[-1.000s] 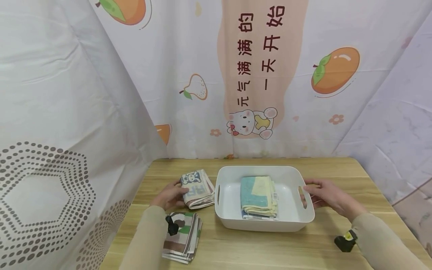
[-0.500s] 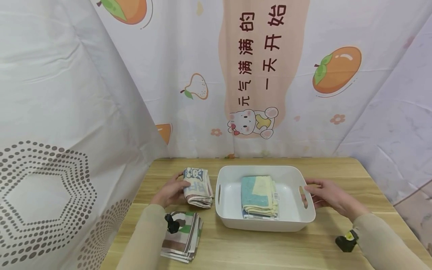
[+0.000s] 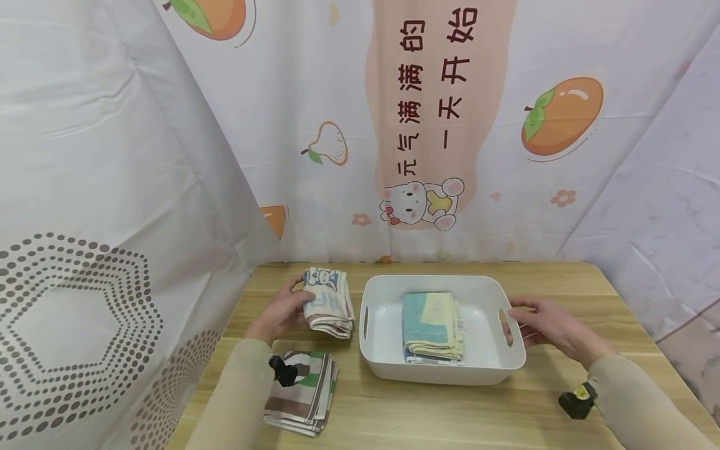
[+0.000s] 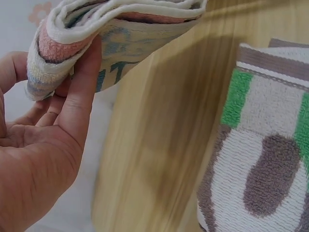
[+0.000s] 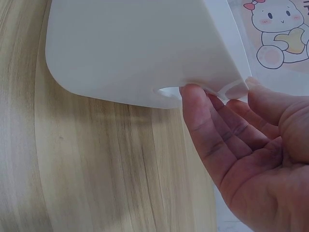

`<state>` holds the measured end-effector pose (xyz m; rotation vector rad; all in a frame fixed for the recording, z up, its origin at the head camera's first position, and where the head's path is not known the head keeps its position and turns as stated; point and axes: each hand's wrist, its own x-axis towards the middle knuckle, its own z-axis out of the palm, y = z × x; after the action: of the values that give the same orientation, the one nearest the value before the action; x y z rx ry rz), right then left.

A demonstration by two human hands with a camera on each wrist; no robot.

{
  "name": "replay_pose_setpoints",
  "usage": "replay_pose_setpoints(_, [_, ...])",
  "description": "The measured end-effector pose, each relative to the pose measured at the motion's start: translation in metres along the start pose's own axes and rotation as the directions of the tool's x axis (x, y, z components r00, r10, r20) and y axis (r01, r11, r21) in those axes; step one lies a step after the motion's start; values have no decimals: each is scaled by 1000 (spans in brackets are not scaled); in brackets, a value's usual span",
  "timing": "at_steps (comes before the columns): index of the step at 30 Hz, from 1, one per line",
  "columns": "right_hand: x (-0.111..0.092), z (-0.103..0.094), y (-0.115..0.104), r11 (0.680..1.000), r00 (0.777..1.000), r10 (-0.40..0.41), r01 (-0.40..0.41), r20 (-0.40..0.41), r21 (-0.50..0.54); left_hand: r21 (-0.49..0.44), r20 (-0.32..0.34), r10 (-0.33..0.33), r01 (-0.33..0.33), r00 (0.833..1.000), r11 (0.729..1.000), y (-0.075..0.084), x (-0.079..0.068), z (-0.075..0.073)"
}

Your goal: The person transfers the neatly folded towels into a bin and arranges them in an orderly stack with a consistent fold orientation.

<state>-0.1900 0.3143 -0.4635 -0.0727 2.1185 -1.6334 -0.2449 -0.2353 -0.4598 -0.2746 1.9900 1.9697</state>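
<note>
From my seat, the far left of the scene is a pale curtain (image 3: pixel 185 187) printed with brown dots. Beside it, a beige sleeve (image 3: pixel 233 394) reaches in from the near edge, a small black device (image 3: pixel 283 372) at its wrist. The left hand (image 3: pixel 281 310) is closed around the left edge of a folded towel (image 3: pixel 328 303), thumb on one face and fingers on the other. I see this towel, pale with a blue animal figure, held up off the wooden table (image 3: pixel 427 419), to the left of the bin. Nearer to me and below it, a brown, white and green towel (image 3: pixel 300 397) lies folded on the table, partly hidden by the device.

In the middle I have the white bin (image 3: pixel 444 374), upright on the table. Inside lies a folded blue-green and yellow towel (image 3: pixel 430 322), with the edge of another towel (image 3: pixel 432 360) showing under it.

On the right, the right hand (image 3: pixel 548 322) grips the bin's right end, its thumb at the rim and a fingertip at the handle slot. A second beige sleeve (image 3: pixel 647 403) runs back toward the near right, with another black device (image 3: pixel 577 403) at the wrist.
</note>
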Motion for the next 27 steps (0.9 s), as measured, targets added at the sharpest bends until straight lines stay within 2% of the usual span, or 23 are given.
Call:
replay_pose_setpoints(14, [2, -1, 2, 1000, 1000, -5, 5, 12, 11, -71, -22, 44, -45, 999, 996, 23, -7, 2])
replay_pose_setpoints(27, [2, -2, 3, 1000, 1000, 2, -2, 7, 9, -130, 12, 104, -102, 994, 986, 42, -16, 11])
